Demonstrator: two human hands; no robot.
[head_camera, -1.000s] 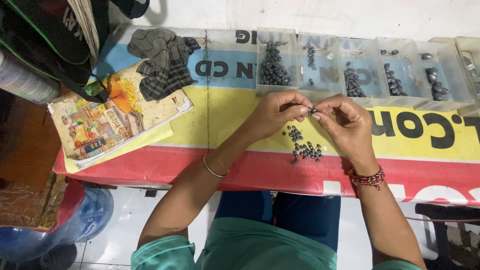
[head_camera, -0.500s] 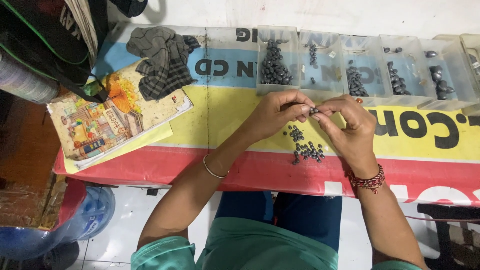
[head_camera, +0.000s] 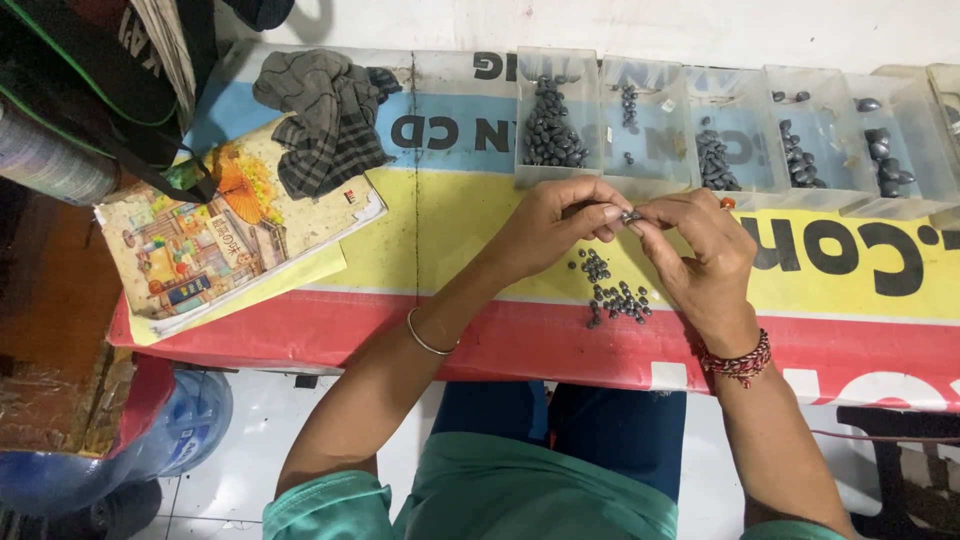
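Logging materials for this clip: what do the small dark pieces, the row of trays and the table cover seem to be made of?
Dark pieces, loose below the hands: likely metal, dull grey with a faint sheen; could be coated.
Trays: clear rigid plastic; the cover's colours show through the walls.
Table cover: probably printed vinyl sheet, smooth, slightly glossy.
The left hand and right hand pinch one piece between them.

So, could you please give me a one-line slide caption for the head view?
Both hands, left hand and right hand, pinch a small dark bead above a loose bead pile.
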